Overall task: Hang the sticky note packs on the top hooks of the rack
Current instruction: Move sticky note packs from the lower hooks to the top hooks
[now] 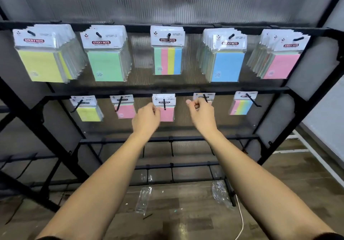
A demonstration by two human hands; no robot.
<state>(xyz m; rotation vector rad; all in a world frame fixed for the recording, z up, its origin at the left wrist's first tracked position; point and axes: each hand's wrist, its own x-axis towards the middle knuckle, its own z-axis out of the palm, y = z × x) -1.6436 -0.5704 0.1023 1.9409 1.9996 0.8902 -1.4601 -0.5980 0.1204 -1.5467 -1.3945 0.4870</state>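
A black rack holds sticky note packs on two rows of hooks. The top row carries yellow packs [41, 65], green packs [106, 65], a striped pack [168, 61], blue packs [227, 66] and pink packs [281, 65]. On the lower row hang a yellow pack [88, 113], a pink pack [126, 110], a middle pink pack [167, 114], a pack [203, 96] largely hidden behind my right hand, and a striped pack [241, 107]. My left hand [147, 117] pinches the middle pink pack's left edge. My right hand [202, 114] has its fingers closed at the hidden pack.
The top rail [137, 27] and lower rail [141, 93] span the rack. Bare hooks stick out of lower bars [172, 139]. Clear plastic wrappers [143, 199] and a white cable [241, 221] lie on the wooden floor below.
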